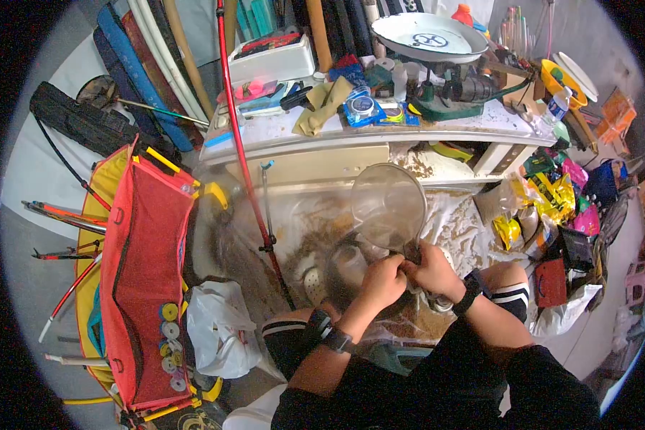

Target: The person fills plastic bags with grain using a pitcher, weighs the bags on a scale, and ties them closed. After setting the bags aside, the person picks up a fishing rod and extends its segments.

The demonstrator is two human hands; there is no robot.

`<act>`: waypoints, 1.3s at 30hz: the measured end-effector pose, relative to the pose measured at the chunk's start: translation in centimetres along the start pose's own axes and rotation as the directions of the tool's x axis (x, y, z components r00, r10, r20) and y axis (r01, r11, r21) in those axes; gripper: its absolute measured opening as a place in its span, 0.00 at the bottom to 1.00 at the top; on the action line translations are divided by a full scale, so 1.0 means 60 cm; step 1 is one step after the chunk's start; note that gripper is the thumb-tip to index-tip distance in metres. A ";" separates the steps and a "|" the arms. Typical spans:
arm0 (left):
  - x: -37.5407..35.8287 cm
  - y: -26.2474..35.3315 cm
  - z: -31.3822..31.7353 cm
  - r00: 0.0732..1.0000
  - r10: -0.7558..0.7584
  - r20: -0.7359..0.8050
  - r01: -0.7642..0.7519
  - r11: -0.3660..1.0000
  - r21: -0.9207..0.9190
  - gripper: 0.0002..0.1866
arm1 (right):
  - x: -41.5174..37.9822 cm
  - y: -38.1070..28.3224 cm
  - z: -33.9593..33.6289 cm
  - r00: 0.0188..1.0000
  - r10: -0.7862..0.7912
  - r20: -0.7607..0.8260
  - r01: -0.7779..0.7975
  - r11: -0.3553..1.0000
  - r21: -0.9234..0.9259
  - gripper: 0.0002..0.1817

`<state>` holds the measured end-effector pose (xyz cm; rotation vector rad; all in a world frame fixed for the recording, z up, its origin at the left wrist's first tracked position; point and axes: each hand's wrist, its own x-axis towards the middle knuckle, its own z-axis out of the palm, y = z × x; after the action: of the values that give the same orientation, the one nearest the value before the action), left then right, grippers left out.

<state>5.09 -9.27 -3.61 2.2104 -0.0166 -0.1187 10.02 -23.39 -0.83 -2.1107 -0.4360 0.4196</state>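
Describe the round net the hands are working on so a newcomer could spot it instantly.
Start at the cluttered white bench across the top, then drop to the floor in front of it. There the left hand and right hand meet at the base of a round mesh net. Unlike the bright packets nearby, it is a see-through grey hoop.
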 end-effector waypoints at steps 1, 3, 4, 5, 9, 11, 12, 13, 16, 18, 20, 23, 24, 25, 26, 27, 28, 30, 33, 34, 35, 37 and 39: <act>-0.001 -0.002 0.001 1.000 -0.002 -0.001 0.002 1.000 0.000 0.17 | 0.000 -0.001 0.000 1.000 -0.002 0.000 0.002 1.000 0.012 0.21; -0.001 -0.005 0.004 0.999 0.026 -0.030 -0.026 1.000 -0.006 0.15 | 0.000 0.005 0.003 1.000 -0.003 -0.002 0.003 1.000 0.023 0.21; -0.001 -0.005 0.005 0.999 0.026 -0.029 -0.026 1.000 -0.007 0.15 | 0.001 0.016 0.008 1.000 -0.019 -0.017 0.019 0.999 0.037 0.21; 0.000 -0.005 0.005 0.999 0.018 -0.026 -0.019 1.000 -0.012 0.14 | 0.002 0.023 0.011 0.999 -0.034 -0.032 0.035 0.998 0.050 0.21; 0.001 -0.007 0.006 0.999 0.024 -0.022 -0.024 0.999 -0.032 0.12 | -0.002 -0.002 0.003 1.000 0.008 -0.017 -0.008 1.000 0.014 0.20; 0.001 -0.008 0.007 0.999 0.025 -0.028 -0.026 0.999 -0.036 0.12 | -0.001 -0.002 0.002 1.000 0.018 -0.002 -0.018 0.999 0.030 0.20; 0.001 -0.008 0.007 0.999 0.027 -0.034 -0.028 0.999 -0.040 0.12 | -0.001 -0.003 0.003 1.000 0.018 -0.002 -0.018 0.999 0.029 0.20; 0.001 -0.007 0.006 0.999 0.027 -0.035 -0.028 0.999 -0.041 0.12 | -0.002 -0.003 0.003 1.000 0.002 -0.010 -0.001 0.999 0.047 0.20; 0.000 -0.004 0.004 1.000 0.014 -0.026 -0.015 0.999 -0.032 0.13 | -0.002 0.001 0.005 1.000 -0.014 -0.017 0.015 0.999 0.051 0.19; -0.001 -0.003 0.003 1.000 0.018 -0.023 -0.018 1.000 -0.009 0.14 | -0.002 -0.001 0.004 1.000 -0.015 -0.015 0.015 0.999 0.038 0.19; -0.001 0.000 0.000 1.000 0.015 -0.018 -0.016 1.000 -0.008 0.15 | -0.003 -0.012 -0.002 0.999 0.027 0.017 -0.027 0.999 -0.024 0.18; -0.001 0.001 -0.001 1.000 0.015 -0.010 -0.015 1.000 0.001 0.16 | -0.003 -0.012 0.000 1.000 -0.006 -0.008 0.007 0.999 0.044 0.17; -0.001 0.001 -0.001 1.000 0.016 -0.007 -0.016 1.000 0.008 0.16 | -0.003 -0.010 0.001 1.000 -0.006 -0.008 0.007 0.999 0.044 0.17; -0.001 0.003 -0.002 1.000 0.016 -0.007 -0.016 1.000 0.008 0.16 | -0.003 -0.007 0.003 1.000 -0.020 -0.012 0.021 0.997 0.070 0.17; -0.002 0.006 -0.003 1.000 0.006 -0.003 -0.006 1.000 0.016 0.15 | -0.003 -0.006 0.004 0.999 -0.034 -0.018 0.036 0.995 0.097 0.17; -0.002 0.008 -0.004 1.000 -0.004 0.000 0.004 1.000 0.024 0.13 | -0.003 -0.009 0.003 0.999 -0.035 -0.018 0.037 0.995 0.097 0.17; -0.001 0.006 -0.004 1.000 -0.004 -0.001 0.004 1.000 0.024 0.13 | -0.004 -0.014 0.001 0.998 -0.054 -0.026 0.056 0.995 0.079 0.17; 0.000 0.002 -0.003 0.999 0.038 -0.003 -0.038 0.999 0.023 0.09 | -0.004 -0.020 -0.001 0.997 -0.074 -0.033 0.076 0.995 0.061 0.17; -0.001 -0.003 0.003 0.998 0.054 -0.040 -0.054 0.999 0.001 0.07 | -0.005 -0.021 0.000 0.996 -0.075 -0.037 0.078 0.995 0.066 0.18; -0.001 -0.004 0.003 0.998 0.054 -0.040 -0.054 0.999 0.001 0.07 | -0.005 -0.020 0.001 0.996 -0.077 -0.039 0.080 0.994 0.073 0.18; -0.001 -0.003 0.002 0.998 0.056 -0.037 -0.056 0.998 0.015 0.08 | -0.005 -0.019 0.002 0.996 -0.079 -0.041 0.082 0.993 0.079 0.18; -0.003 -0.002 0.001 0.998 0.058 -0.035 -0.057 0.998 0.028 0.08 | -0.004 -0.009 0.006 0.997 -0.070 -0.031 0.072 0.996 0.061 0.18; -0.004 0.001 0.000 0.997 0.062 -0.054 -0.060 0.998 0.022 0.08 | -0.004 -0.008 0.006 0.998 -0.061 -0.020 0.062 0.997 0.044 0.18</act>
<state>4.86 -9.27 -3.54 2.2308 -0.0550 -0.0239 9.56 -22.98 -0.61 -2.0516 -0.4750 0.3705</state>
